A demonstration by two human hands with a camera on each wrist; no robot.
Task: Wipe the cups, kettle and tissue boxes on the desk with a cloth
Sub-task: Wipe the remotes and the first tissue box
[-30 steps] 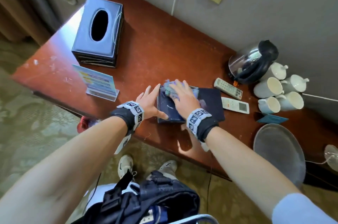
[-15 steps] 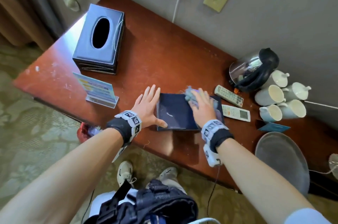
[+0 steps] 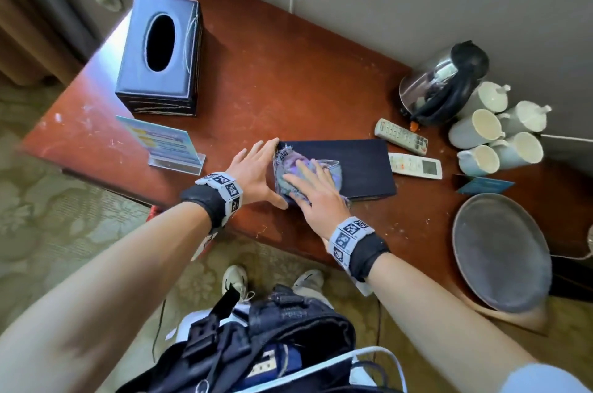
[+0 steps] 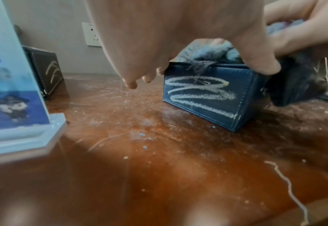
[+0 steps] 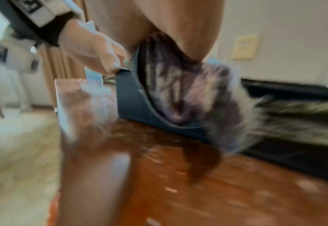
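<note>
A low dark blue tissue box (image 3: 359,168) lies near the desk's front edge. Its left end (image 4: 203,97) carries white scribble marks. My left hand (image 3: 260,168) braces that end, fingers straight and thumb along the front side. My right hand (image 3: 308,190) lies flat on a purple-grey cloth (image 3: 288,165) and presses it onto the left part of the box top. The cloth (image 4: 213,52) bunches over the box edge and looks blurred in the right wrist view (image 5: 178,91). A taller dark tissue box (image 3: 160,52) stands back left. The steel kettle (image 3: 439,84) and several white cups (image 3: 475,129) are back right.
Two remotes (image 3: 401,136) (image 3: 414,165) lie just right of the low box. An acrylic sign (image 3: 163,145) stands left of my left hand. A round grey tray (image 3: 500,251) sits at the front right, a blue card (image 3: 484,184) behind it. The wall runs behind the red-brown desk (image 3: 288,78).
My right hand slid the cloth across the box top to the right, then back to the left end. My left hand stayed against the box's left end.
</note>
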